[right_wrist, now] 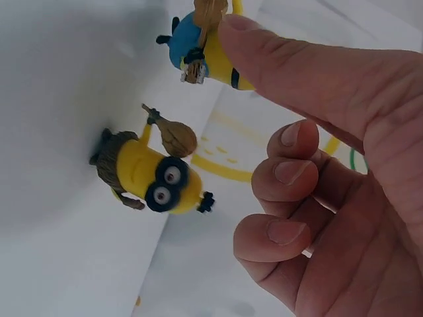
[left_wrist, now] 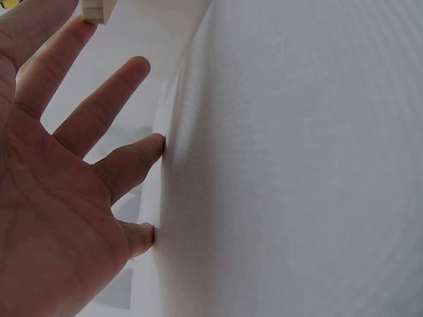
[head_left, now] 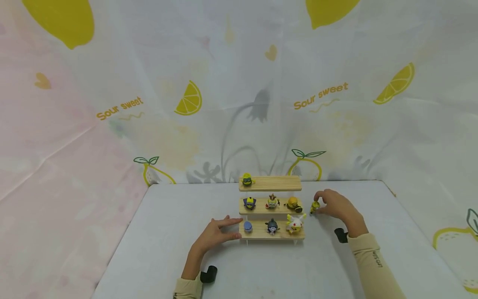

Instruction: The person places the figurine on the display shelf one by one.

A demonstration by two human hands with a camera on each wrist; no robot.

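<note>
My right hand [head_left: 337, 207] is to the right of a three-tier wooden display stand [head_left: 274, 183]. Between thumb and fingers it pinches a small yellow minion figure [right_wrist: 221, 58] with blue trousers and a brown guitar-like piece; the index finger is hidden in the right wrist view. Near it, a second minion figure [right_wrist: 142, 165] with a brown skirt and a club-like piece stands on the table. My left hand [head_left: 215, 236] reaches to the stand's left end, fingers spread and fairly straight. In the left wrist view, one fingertip touches the wooden edge [left_wrist: 98, 10].
The top tier bears one yellow figure [head_left: 247, 180] at its left. On the middle tier are a caped figure [head_left: 249, 203], a crowned figure [head_left: 272, 202] and a bee-like figure [head_left: 293, 203]. Below stand a blue-topped figure [head_left: 248, 226], a dark figure [head_left: 272, 227] and a white-and-yellow figure [head_left: 295, 224].
</note>
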